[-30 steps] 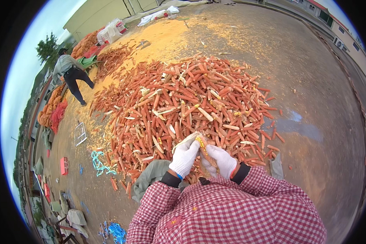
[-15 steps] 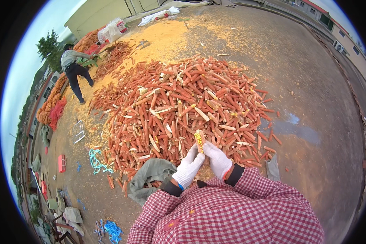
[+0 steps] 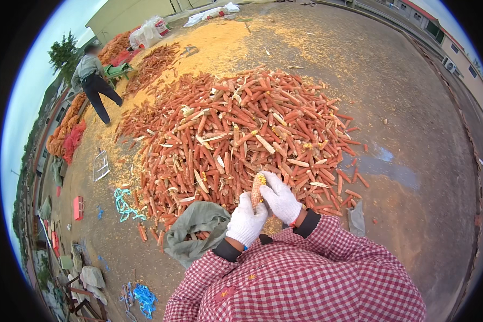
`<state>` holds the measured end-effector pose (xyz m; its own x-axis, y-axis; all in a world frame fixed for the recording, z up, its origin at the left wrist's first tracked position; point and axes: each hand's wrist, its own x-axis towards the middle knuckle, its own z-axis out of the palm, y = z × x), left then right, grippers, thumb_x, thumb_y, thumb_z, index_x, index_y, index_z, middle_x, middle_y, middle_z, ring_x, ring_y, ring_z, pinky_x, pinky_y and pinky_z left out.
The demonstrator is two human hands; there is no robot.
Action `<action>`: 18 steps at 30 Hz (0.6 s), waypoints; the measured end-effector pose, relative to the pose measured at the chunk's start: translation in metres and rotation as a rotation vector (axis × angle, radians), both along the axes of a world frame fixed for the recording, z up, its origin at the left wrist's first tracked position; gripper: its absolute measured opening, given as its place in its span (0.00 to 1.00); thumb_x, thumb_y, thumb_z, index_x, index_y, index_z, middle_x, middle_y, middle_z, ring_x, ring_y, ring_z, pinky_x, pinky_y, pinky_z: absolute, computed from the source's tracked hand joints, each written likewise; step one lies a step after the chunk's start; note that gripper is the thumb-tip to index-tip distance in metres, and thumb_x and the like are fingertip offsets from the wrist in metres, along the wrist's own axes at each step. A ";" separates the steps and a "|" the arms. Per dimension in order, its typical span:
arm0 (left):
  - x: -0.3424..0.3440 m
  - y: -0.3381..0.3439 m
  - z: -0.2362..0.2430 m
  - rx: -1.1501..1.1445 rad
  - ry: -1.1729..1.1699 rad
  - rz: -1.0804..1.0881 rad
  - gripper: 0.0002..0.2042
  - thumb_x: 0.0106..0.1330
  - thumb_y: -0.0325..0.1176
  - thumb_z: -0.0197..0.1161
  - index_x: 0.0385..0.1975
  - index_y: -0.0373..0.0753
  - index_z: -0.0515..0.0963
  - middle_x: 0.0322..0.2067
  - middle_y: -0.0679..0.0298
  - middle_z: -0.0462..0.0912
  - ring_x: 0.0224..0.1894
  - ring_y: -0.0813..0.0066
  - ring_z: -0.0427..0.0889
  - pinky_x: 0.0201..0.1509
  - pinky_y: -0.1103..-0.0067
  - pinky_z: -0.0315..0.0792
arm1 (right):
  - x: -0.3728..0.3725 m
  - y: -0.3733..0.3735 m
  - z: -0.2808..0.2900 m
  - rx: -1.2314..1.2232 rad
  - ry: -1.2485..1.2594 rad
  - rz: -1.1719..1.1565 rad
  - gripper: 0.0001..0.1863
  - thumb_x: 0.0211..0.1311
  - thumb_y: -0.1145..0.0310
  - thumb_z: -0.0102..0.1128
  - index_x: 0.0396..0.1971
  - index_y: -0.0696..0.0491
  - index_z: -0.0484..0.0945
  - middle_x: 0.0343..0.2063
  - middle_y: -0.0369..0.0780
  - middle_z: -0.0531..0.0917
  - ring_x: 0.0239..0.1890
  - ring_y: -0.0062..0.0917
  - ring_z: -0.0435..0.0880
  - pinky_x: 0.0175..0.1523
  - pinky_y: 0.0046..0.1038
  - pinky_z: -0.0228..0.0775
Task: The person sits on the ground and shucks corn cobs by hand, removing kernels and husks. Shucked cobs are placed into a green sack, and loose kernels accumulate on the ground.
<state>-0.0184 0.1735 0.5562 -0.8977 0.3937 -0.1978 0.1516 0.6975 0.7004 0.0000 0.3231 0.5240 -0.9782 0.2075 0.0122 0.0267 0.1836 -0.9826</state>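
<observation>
Cotton gloves: left hand (image 3: 246,219) and right hand (image 3: 280,199) both closed around one corn cob (image 3: 257,187).
Technique: twist firmly, thumbs pushing remaining kernels off, cob steady over pile (image 3: 236,129).

Knit cloth, dry cob, rough ground.

Your left hand (image 3: 246,219) and right hand (image 3: 279,198) wore white knitted cotton gloves, matt and nubbly, around a corn cob (image 3: 257,189) that looked dry and pitted, with a few glossy yellow kernels. Your checked sleeves (image 3: 327,268) were soft woven cloth. The sack (image 3: 196,228) looked like coarse, limp fabric; the ground (image 3: 413,123) was rough, gritty concrete.
</observation>
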 end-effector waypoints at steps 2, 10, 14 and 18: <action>0.002 -0.002 0.005 -0.097 0.034 -0.022 0.25 0.69 0.43 0.57 0.60 0.32 0.66 0.32 0.40 0.84 0.35 0.44 0.86 0.39 0.57 0.80 | -0.002 -0.004 -0.011 0.095 0.059 -0.024 0.25 0.69 0.68 0.49 0.65 0.58 0.65 0.55 0.55 0.78 0.58 0.46 0.78 0.61 0.38 0.70; -0.005 -0.014 0.000 -0.166 0.075 -0.063 0.24 0.69 0.44 0.55 0.58 0.34 0.67 0.29 0.43 0.85 0.30 0.45 0.86 0.34 0.58 0.80 | -0.005 0.001 0.017 -0.650 -0.246 0.128 0.25 0.66 0.74 0.44 0.63 0.58 0.66 0.44 0.45 0.81 0.35 0.27 0.83 0.38 0.28 0.77; -0.008 -0.009 0.011 -0.265 0.078 -0.099 0.23 0.69 0.44 0.56 0.57 0.34 0.67 0.29 0.43 0.85 0.31 0.44 0.86 0.35 0.58 0.80 | -0.011 -0.001 0.003 -0.474 -0.177 0.100 0.22 0.68 0.75 0.41 0.61 0.57 0.68 0.41 0.40 0.81 0.26 0.19 0.78 0.29 0.21 0.71; -0.011 -0.012 0.005 -0.291 0.091 -0.101 0.23 0.69 0.43 0.55 0.57 0.33 0.68 0.29 0.43 0.85 0.31 0.44 0.86 0.36 0.57 0.80 | -0.012 -0.010 0.009 -0.645 -0.314 0.016 0.19 0.70 0.75 0.41 0.59 0.57 0.69 0.39 0.40 0.81 0.24 0.18 0.78 0.27 0.22 0.71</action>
<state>-0.0292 0.1610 0.5614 -0.8763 0.4203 -0.2355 0.2833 0.8449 0.4537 -0.0116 0.3131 0.5325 -0.9183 0.0639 -0.3908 0.3284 -0.4284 -0.8418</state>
